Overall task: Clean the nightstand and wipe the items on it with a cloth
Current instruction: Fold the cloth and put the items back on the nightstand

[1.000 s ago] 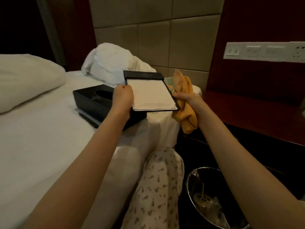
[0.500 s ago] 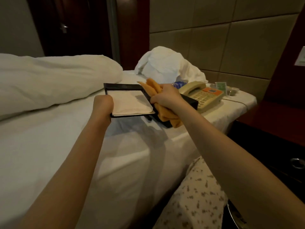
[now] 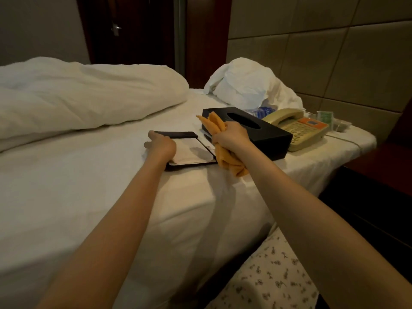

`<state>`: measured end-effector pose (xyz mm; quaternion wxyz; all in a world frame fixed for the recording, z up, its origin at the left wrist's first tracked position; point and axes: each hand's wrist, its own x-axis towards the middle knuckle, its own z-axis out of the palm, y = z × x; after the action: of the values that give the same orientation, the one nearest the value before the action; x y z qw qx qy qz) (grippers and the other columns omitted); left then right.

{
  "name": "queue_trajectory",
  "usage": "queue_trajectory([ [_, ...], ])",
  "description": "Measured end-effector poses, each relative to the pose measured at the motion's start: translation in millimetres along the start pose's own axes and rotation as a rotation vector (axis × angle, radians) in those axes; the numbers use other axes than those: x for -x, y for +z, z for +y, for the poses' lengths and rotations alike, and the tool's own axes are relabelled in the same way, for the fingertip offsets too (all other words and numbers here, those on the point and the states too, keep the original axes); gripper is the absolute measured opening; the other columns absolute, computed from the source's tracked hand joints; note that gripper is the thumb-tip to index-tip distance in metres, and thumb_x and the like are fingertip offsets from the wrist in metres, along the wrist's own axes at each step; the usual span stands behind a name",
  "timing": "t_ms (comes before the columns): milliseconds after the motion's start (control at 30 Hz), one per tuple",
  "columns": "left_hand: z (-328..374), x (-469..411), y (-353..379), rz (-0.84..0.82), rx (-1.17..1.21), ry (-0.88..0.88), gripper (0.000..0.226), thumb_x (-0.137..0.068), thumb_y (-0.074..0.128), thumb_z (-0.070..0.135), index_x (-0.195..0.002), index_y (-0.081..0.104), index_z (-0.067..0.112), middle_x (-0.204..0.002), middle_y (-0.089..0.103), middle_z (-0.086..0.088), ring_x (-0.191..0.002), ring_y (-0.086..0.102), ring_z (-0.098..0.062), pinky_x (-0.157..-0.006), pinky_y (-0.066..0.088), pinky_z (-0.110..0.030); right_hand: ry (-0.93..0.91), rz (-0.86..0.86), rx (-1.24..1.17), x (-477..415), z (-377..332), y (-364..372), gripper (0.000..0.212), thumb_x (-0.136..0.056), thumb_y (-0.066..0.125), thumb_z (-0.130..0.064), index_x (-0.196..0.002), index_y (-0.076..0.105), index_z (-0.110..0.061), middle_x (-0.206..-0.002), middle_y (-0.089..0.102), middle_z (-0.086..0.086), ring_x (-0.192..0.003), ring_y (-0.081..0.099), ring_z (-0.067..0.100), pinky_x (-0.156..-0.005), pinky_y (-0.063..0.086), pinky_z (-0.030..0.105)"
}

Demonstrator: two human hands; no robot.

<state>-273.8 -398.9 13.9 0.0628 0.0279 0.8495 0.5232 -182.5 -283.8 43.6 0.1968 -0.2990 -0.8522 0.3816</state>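
A black notepad holder [image 3: 191, 153] with white paper lies flat on the bed sheet [image 3: 89, 179]. My left hand [image 3: 161, 142] rests on its left edge with the fingers spread. My right hand [image 3: 231, 136] is closed around a bunched orange cloth [image 3: 233, 167], held just right of the holder and in front of a black tissue box [image 3: 269, 139]. A beige telephone [image 3: 305, 128] sits on the bed to the right of the box. The dark red nightstand [image 3: 379, 161] shows at the right edge.
A water bottle [image 3: 263, 111] and a green packet [image 3: 325, 117] lie behind the box and phone. A crumpled white pillow [image 3: 245, 85] sits by the padded headboard, a white duvet [image 3: 78, 94] at left. My knee in floral trousers [image 3: 274, 277] is at the bottom.
The notepad holder has come down from the air and now lies on the bed. My left hand's fingers have spread. The right hand with the cloth has moved off the holder to its right.
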Motion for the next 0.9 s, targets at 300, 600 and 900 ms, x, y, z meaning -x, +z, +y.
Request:
queue_trajectory([
  [300, 8.8, 21.2, 10.9, 0.005, -0.226, 0.269, 0.056, -0.091, 0.039, 0.006, -0.144, 0.024, 0.015, -0.148, 0.019, -0.014, -0.135, 0.020, -0.031, -0.110, 0.022, -0.040, 0.063, 0.021, -0.361, 14.8, 1.4, -39.0, 0.038, -0.085, 0.062, -0.010, -0.120, 0.047, -0.014, -0.098, 0.060, 0.006, -0.084, 0.062, 0.021, -0.069, 0.057, 0.026],
  [600, 67.8, 83.9, 49.0, -0.283, 0.270, 0.720, 0.027, -0.095, 0.043, 0.011, -0.121, 0.052, 0.015, -0.115, 0.058, -0.001, -0.103, 0.058, -0.014, -0.086, 0.047, -0.025, 0.124, 0.136, -0.671, 16.2, 36.6, -93.4, 0.035, -0.084, 0.063, -0.009, -0.115, 0.046, -0.008, -0.088, 0.064, 0.009, -0.072, 0.065, 0.018, -0.055, 0.057, 0.024],
  [900, 90.3, 146.1, 124.4, -0.860, 0.210, 0.676, 0.050, -0.090, 0.060, 0.026, -0.131, 0.034, 0.015, -0.109, 0.055, 0.003, -0.085, 0.058, -0.006, -0.062, 0.053, -0.012, 0.138, 0.237, -0.968, 44.2, 95.9, -151.6, 0.033, -0.093, 0.049, -0.040, -0.110, 0.060, -0.014, -0.093, 0.067, 0.004, -0.081, 0.064, 0.017, -0.065, 0.053, 0.029],
])
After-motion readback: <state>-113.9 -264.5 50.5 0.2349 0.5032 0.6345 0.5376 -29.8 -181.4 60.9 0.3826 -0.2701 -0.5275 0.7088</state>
